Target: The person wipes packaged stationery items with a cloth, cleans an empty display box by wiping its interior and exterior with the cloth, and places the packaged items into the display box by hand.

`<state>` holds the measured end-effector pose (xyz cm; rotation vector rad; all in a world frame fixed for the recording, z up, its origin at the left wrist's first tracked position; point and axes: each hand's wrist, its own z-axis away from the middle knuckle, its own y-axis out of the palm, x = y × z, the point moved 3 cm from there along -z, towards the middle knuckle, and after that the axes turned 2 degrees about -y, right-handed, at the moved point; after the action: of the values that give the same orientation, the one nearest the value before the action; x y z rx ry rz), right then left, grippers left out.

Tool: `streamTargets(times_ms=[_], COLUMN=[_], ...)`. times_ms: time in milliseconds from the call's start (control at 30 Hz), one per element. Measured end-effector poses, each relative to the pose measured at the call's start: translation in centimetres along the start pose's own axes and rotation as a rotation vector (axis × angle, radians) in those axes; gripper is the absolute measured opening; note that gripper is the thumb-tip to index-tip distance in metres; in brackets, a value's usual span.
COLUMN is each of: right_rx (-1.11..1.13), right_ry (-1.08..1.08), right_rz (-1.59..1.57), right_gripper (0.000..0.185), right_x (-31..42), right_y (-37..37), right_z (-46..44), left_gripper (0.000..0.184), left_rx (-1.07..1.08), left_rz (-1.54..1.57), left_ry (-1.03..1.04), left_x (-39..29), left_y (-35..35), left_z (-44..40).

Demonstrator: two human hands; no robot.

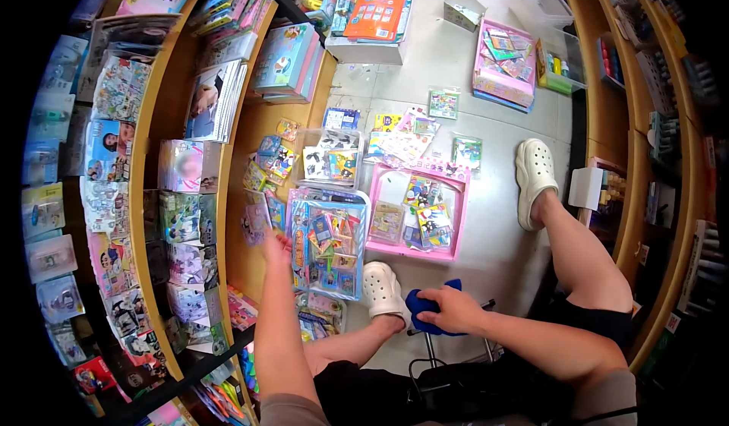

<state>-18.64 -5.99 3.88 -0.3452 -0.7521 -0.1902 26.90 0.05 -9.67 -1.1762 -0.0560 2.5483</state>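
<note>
My left hand [279, 247] reaches to the lower shelf at the left, its fingers closed on the lower edge of a clear plastic packet [256, 217]. Right beside it lies a blue-edged tray [364, 263] holding small colourful packets. My right hand [453, 310] is wrapped round a dark blue cloth [418, 304] above a small metal-legged stand. A pink box [458, 217] with packets inside sits on the floor between my feet. Behind the blue-edged tray is a clear bin [301, 160] with cards.
Shelves of hanging packets [182, 217] line the left, and another shelf [645, 198] runs along the right. A white box of booklets [364, 52] and a pink box [486, 84] stand farther back. Loose packets [466, 153] lie on the floor.
</note>
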Motion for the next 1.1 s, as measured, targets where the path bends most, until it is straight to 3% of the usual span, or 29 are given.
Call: streamTargets(times_ms=[67, 133, 200, 267, 467, 500, 600, 733, 767, 867, 1000, 1100], right_rx=[0.01, 0.038, 0.045, 0.055, 0.098, 0.104, 0.085, 0.056, 0.049, -0.03, -0.259, -0.513], right_ry=[0.02, 0.038, 0.046, 0.057, 0.111, 0.119, 0.093, 0.083, 0.086, 0.098, 0.043, -0.046], right_rz=[0.017, 0.046, 0.052, 0.041, 0.06, 0.053, 0.046, 0.041, 0.042, 0.008, -0.142, -0.227], right_gripper=[0.046, 0.047, 0.046, 0.046, 0.045, 0.045, 0.045, 0.045, 0.045, 0.045, 0.044, 0.045], right_x=[0.0, 0.6, 0.6, 0.6, 0.8, 0.9, 1.2, 1.7, 1.6, 2.0, 1.6, 0.7], right_y=[0.2, -0.4, -0.4, -0.6, -1.9, -2.0, -2.4, -2.9, -3.0, -3.7, -4.1, -4.6], right_z=[-0.1, 0.2, 0.3, 0.2, -0.1, -0.1, -0.2, -0.5, -0.7, -0.8, -1.6, -2.6], left_gripper=[0.026, 0.024, 0.029, 0.042, 0.066, 0.064, 0.059, 0.04, 0.034, 0.03, 0.018, 0.03], left_rx=[0.063, 0.131, 0.202, 0.234, 0.082, 0.006, -0.084, 0.102, 0.114, 0.381, 0.595, 0.688], left_rz=[-0.441, -0.659, -0.847, -0.964, -1.104, -1.13, -1.251, -1.281, -1.269, -0.804, -0.041, 0.144], left_ry=[0.307, 0.758, 0.986, 1.08, 0.778, 0.805, 0.635, 0.582, 0.723, 0.545, 0.138, -0.056], left_x=[1.6, 2.9, 3.7, 4.0, 5.3, 5.1, 4.3, 4.3, 4.0, 3.5, 2.4, 6.8], left_y=[4.8, 10.4, 15.4, 19.3, 24.2, 24.4, 24.5, 23.4, 23.1, 21.7, 19.8, 18.2], left_z=[2.4, 4.0, 5.1, 5.9, 3.5, 3.7, 3.6, 1.3, 1.7, 1.6, 10.3, 15.3])
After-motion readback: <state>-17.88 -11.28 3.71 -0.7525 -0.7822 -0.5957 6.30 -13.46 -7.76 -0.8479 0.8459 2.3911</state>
